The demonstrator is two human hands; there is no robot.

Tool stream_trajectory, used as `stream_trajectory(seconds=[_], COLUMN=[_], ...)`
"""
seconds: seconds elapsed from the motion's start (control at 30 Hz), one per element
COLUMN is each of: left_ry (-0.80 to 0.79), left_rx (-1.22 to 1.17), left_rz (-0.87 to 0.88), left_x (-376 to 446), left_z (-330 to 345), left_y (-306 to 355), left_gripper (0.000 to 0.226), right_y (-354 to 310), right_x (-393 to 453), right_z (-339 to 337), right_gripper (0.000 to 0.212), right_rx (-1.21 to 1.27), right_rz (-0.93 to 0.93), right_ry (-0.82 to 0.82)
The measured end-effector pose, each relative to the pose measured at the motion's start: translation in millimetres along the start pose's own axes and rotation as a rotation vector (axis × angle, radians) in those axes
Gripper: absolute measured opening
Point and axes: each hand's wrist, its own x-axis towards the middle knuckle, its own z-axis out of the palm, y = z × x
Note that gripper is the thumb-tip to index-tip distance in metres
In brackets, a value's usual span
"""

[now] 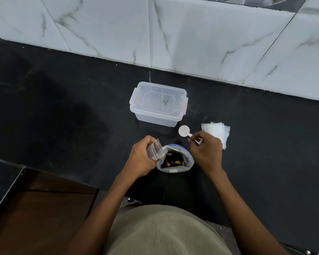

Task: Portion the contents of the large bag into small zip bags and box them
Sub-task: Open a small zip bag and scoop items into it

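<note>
The large bag [189,160] stands open on the black counter near its front edge, with orange-brown pieces [173,161] visible inside. Just left of the bag's mouth, my left hand [142,159] grips a small clear zip bag [155,150]. My right hand [206,153] is on the bag's right side and holds the handle of a white measuring scoop [184,131], whose round bowl points away from me. A clear plastic box [158,103] with its lid on sits farther back. A stack of empty small zip bags [217,133] lies to the right.
A white marble-tiled wall [191,34] runs along the back of the black counter [63,107]. At lower left the counter ends at a brown wooden surface [41,208]. My olive-clothed torso [164,232] fills the bottom of the view.
</note>
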Motion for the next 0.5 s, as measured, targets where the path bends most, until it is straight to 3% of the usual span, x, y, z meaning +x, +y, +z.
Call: stream_trajectory(seconds=[0.1,0.23,0.4,0.5], left_ry=[0.015,0.041,0.074,0.024], left_rx=[0.027,0.09,0.117,0.074], left_rz=[-0.007,-0.049,-0.143,-0.264], left_x=[-3,-6,-9,-13], left_z=[3,11,21,25], left_y=[-2,-7,-9,-5], left_gripper=[0.036,0.035,0.034,0.041], right_y=[-2,0,2,-4], right_x=[-23,-47,-67,-72], right_z=[-15,-21,-7,-1], right_gripper=[0.012,0.028,0.026,0.027], right_rx=[0.128,0.198,0.11,-0.042], right_rz=[-0.019,0.014,0.071,-0.036], right_ry=[-0.029,-0.083,-0.092,-0.054])
